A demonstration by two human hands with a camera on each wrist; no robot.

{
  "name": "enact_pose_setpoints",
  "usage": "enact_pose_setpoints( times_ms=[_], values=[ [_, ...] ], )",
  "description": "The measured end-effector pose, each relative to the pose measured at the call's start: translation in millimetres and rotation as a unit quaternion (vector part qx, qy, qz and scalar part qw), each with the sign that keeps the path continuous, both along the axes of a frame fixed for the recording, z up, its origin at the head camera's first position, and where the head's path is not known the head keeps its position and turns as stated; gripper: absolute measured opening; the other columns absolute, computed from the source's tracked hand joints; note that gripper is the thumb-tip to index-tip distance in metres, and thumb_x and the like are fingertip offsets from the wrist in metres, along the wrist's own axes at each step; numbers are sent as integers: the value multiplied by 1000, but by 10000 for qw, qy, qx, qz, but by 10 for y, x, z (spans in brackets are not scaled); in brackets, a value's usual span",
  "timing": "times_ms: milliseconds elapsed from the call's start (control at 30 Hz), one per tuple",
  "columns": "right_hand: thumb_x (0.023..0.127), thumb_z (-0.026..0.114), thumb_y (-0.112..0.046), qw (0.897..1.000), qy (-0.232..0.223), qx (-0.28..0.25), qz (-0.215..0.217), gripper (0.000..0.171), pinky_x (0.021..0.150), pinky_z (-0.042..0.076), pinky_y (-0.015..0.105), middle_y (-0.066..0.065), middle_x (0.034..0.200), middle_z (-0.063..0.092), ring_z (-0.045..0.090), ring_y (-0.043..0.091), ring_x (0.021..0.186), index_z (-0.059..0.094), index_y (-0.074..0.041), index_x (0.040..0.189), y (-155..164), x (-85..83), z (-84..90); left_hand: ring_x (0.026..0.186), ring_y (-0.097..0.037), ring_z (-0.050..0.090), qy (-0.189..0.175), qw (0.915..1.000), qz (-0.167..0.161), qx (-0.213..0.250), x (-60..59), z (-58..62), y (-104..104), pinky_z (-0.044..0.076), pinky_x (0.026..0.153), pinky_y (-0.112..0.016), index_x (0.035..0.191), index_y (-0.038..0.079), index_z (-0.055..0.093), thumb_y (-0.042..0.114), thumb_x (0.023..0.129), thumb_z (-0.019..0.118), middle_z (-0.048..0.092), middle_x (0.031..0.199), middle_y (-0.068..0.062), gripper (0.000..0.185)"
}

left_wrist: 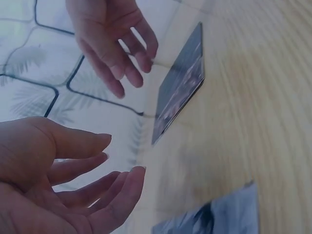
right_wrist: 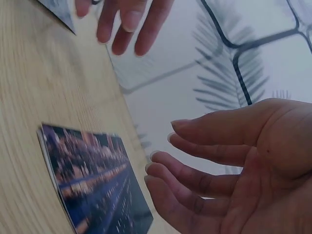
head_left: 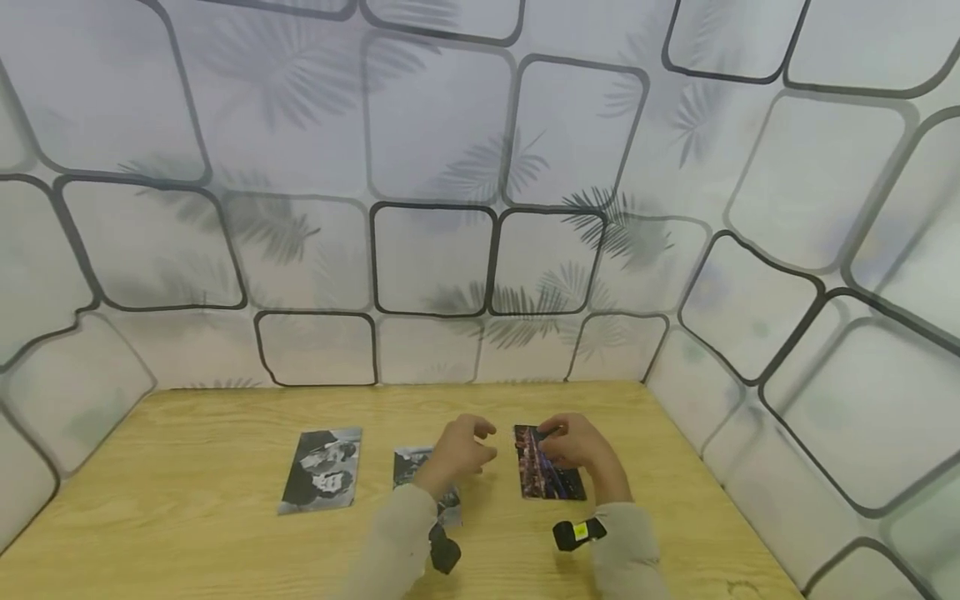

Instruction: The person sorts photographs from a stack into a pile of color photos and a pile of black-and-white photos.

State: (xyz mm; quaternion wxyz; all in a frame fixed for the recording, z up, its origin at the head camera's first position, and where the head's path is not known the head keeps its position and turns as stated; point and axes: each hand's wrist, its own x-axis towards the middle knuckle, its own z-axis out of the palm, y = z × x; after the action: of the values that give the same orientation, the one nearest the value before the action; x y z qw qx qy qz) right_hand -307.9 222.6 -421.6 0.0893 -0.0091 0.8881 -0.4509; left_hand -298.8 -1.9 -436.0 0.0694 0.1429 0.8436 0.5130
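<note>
A dark, colourful photo stack (head_left: 551,479) (right_wrist: 92,180) (left_wrist: 180,85) lies on the wooden table (head_left: 210,533). My right hand (head_left: 558,440) (right_wrist: 163,146) hovers over its far edge with relaxed fingers, holding nothing. To its left, my left hand (head_left: 487,442) (left_wrist: 117,156) floats above the table, fingers loosely spread and empty. Partly hidden under the left wrist lies a grey photo (head_left: 408,465) (left_wrist: 222,217). Further left is a black-and-white portrait photo (head_left: 321,469).
Walls papered with rounded tiles and palm leaves (head_left: 450,250) close off the table at the back and right. Both wrists carry black camera straps (head_left: 577,533). Bare wood runs along the left side and near edge.
</note>
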Motion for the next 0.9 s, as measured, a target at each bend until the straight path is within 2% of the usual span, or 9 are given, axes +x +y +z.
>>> enact_pose_setpoints(
  times_ms=[167,333,533,733,900],
  values=[
    [95,68,-5,9992,126,-108,369,39,77,64,46,26,116,67,71,34,93,62,8,132,-191,25,11,104,-36,69,127,9993,176,-288,-20,36,-265,65,77,-40,131,-3,63,6,94,70,60,132,-27,39],
    [94,66,-1,9973,48,-389,613,42,79,66,45,24,112,66,71,36,90,59,10,134,-360,37,12,108,-38,68,274,9970,459,-556,-45,11,-520,63,80,-43,126,-3,66,6,92,72,65,126,-25,36],
    [92,69,0,9966,-10,-358,739,40,77,66,43,23,110,67,70,28,90,62,9,130,-534,42,-37,97,-32,71,189,9964,676,-486,-11,-4,-781,65,73,-37,123,-6,66,0,90,71,66,120,-26,34],
    [93,69,-3,9955,-119,-251,905,36,78,66,44,23,113,68,71,29,92,64,6,127,-698,57,-117,83,-25,72,184,9930,873,-769,54,0,-985,64,69,-36,122,-5,67,0,89,72,70,114,-23,34],
    [92,70,-4,9955,-116,-40,937,33,74,66,43,21,109,69,72,27,85,67,4,123,-848,56,-174,77,-23,71,-35,9924,924,-813,81,-37,-1109,64,68,-36,125,-6,66,1,91,72,69,114,-24,35]
  ],
)
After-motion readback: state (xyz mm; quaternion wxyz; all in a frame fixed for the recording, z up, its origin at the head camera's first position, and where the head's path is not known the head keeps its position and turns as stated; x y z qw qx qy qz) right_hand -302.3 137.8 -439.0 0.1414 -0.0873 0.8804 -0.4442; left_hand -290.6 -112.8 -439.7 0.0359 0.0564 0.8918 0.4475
